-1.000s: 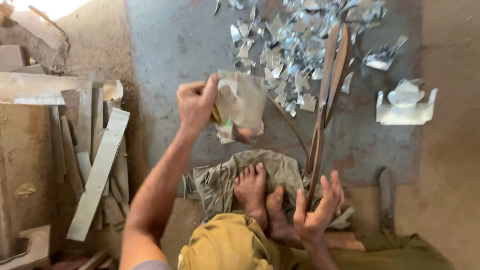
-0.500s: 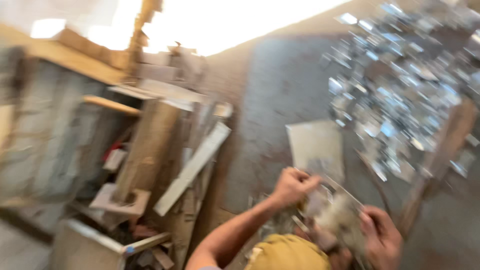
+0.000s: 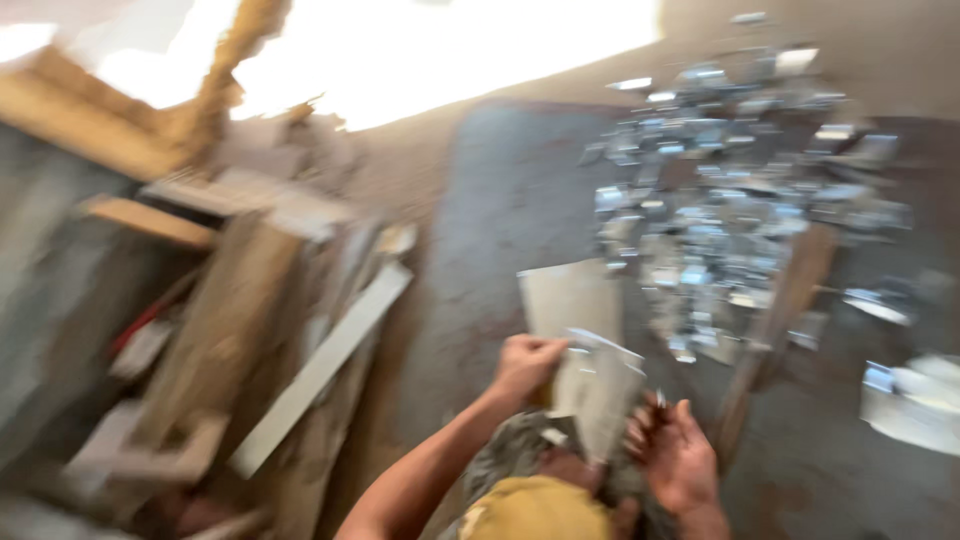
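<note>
The view is blurred by motion. My left hand (image 3: 525, 365) is closed on the upper left edge of a pale flat sheet piece (image 3: 600, 395), which it holds up over my lap. My right hand (image 3: 675, 455) is just right of the piece, palm towards me and fingers bent at its lower right edge; the blur hides whether it grips. A second pale flat piece (image 3: 568, 295) lies on the grey floor just beyond. My yellow-clad knee (image 3: 535, 510) and a bare foot are below the hands.
A heap of several shiny shards (image 3: 740, 180) covers the floor at the far right. A wooden stick (image 3: 775, 320) leans beside it. White broken pieces (image 3: 915, 400) lie at the right edge. Stacked boards and planks (image 3: 250, 340) crowd the left side.
The camera has swung up and left, bringing the board stack and bright background into view. My right hand rose from beside my feet to the sheet piece. My left hand kept hold of it.
</note>
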